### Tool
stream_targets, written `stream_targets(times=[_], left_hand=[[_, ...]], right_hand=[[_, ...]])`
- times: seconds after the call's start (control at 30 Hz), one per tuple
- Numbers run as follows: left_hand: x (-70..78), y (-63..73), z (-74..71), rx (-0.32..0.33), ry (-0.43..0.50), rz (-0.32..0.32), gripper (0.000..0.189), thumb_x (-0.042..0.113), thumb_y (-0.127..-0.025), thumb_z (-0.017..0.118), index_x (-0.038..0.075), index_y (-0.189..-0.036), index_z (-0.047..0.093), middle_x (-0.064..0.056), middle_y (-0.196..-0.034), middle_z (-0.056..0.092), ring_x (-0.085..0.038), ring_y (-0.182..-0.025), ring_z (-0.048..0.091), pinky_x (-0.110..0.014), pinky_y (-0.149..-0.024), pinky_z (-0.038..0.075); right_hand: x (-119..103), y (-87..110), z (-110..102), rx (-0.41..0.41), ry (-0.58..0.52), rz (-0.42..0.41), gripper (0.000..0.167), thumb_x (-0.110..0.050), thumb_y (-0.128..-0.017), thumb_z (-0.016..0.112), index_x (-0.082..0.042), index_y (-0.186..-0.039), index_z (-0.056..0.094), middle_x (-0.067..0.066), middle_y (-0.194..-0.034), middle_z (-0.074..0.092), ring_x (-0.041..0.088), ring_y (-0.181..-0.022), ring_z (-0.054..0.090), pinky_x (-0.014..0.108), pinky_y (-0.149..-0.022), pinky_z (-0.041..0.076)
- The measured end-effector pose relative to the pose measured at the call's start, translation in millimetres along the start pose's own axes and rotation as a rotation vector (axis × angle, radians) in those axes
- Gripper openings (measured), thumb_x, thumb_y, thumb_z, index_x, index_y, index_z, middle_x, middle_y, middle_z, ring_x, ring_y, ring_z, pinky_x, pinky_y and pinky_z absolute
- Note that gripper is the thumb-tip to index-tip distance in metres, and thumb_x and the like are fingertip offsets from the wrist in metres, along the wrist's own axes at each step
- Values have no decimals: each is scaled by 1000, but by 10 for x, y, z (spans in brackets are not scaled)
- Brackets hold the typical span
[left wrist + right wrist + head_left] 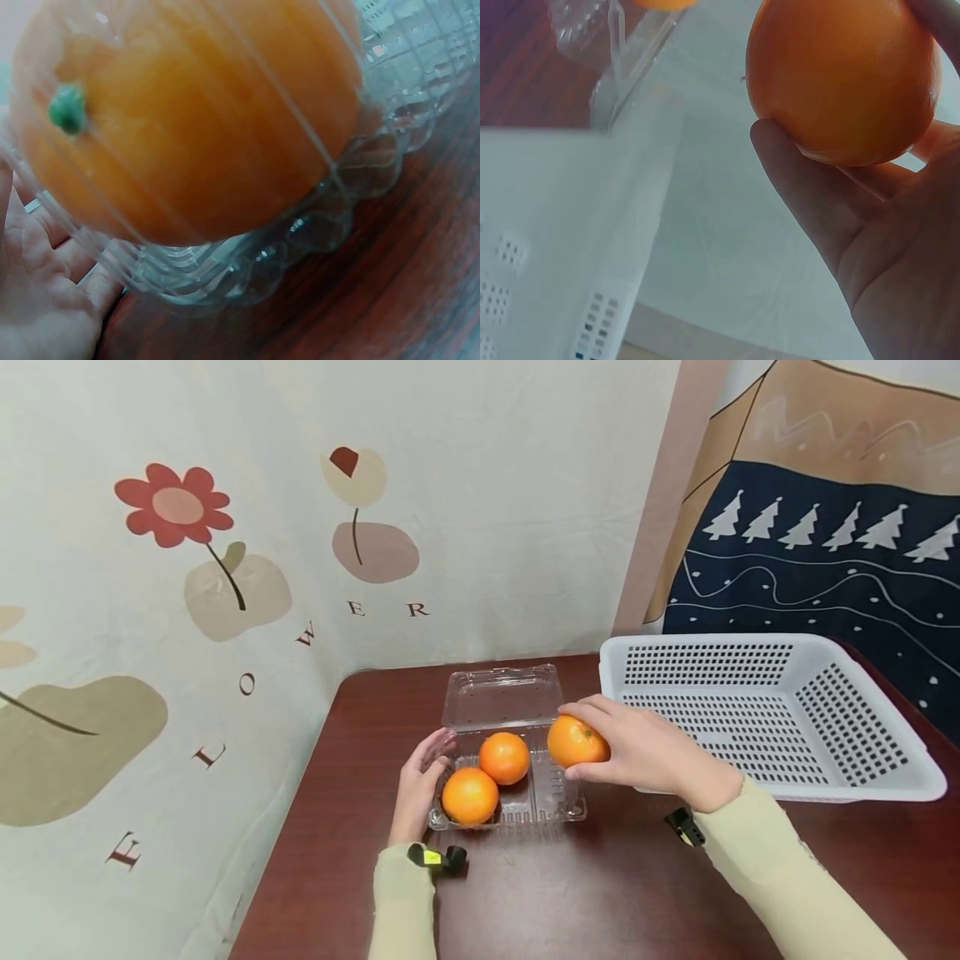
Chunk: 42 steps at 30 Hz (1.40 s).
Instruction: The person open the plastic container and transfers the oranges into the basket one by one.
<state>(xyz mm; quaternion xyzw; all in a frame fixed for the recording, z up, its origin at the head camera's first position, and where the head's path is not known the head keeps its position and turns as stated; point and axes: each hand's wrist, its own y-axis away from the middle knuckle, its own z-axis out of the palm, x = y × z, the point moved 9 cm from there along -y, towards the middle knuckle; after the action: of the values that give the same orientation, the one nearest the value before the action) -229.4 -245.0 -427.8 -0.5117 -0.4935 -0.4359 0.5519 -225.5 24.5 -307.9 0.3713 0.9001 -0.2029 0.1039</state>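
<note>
Near side: brown table (517,893) runs from bottom of frame up to the box's front edge, room to slide there. Left hand (417,787), left of center, fingers loosely bent, alongside the plastic box's (551,797) left wall; left wrist view has it just beyond the clear side, contact hard to confirm. Right hand (645,747) grips an orange (576,742) between thumb and fingers, over the box's right end; height above the rim unclear. Box sits mid-frame, lower center. One orange (470,797) at its front left corner, another (505,758) behind it, near the middle, the two about touching. Ribbed floor shows on the box's right side. White basket (750,735) fills the right; gap to the box is tight, and the right hand overlaps its near left edge. Lid (502,695) lies folded back, far edge near the table's back edge. Flower-print cloth (517,502) stands just behind.
</note>
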Motion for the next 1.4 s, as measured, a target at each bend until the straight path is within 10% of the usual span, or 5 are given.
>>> stream_targets(times=[1.4], left_hand=[[-17,12,-6,20,-5,-27,51,-3,-88,46,7,-137,32,-10,-128,49,-27,-117,45,-22,-91,39]], right_hand=[[772,26,-215,-122,116,119,75,-62,-67,64,-16,-123,47,0,-109,52,15,-82,51,31,-67,45]])
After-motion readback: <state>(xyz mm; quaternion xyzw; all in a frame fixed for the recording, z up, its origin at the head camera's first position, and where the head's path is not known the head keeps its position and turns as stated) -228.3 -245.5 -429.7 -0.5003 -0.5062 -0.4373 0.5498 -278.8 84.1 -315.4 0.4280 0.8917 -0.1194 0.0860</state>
